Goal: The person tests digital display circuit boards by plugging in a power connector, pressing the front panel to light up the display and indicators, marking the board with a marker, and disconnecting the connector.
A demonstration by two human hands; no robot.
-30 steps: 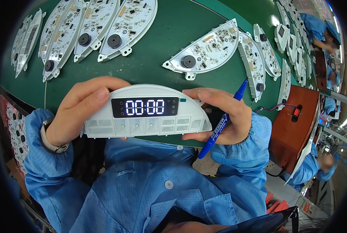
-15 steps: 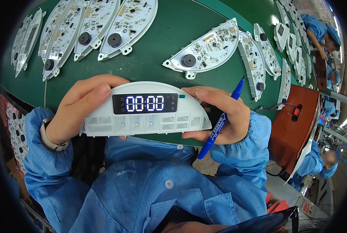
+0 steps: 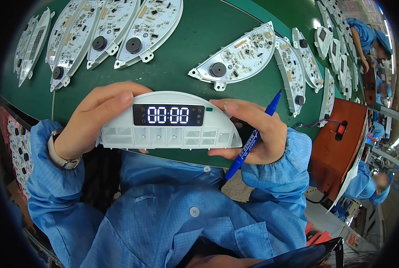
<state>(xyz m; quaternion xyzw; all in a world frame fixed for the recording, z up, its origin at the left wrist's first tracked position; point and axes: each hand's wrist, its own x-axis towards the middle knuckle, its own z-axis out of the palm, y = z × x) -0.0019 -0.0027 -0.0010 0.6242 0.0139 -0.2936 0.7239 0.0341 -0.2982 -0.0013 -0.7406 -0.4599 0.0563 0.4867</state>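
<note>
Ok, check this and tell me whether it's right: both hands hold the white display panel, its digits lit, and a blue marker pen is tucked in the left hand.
One thing is wrong: the head view shows the blue marker pen in the right hand, not the left hand. The rest stands: both hands hold the white display panel, its digits lit.

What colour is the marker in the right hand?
The marker is blue, seen best in the head view.

Decent lane beyond the lit panel (image 3: 170, 123), up the counter (image 3: 179, 69) between left boards (image 3: 157, 33) and half-moon board (image 3: 242, 58); right side's jammed: slim boards (image 3: 289, 73), brown box (image 3: 331, 154).
</note>
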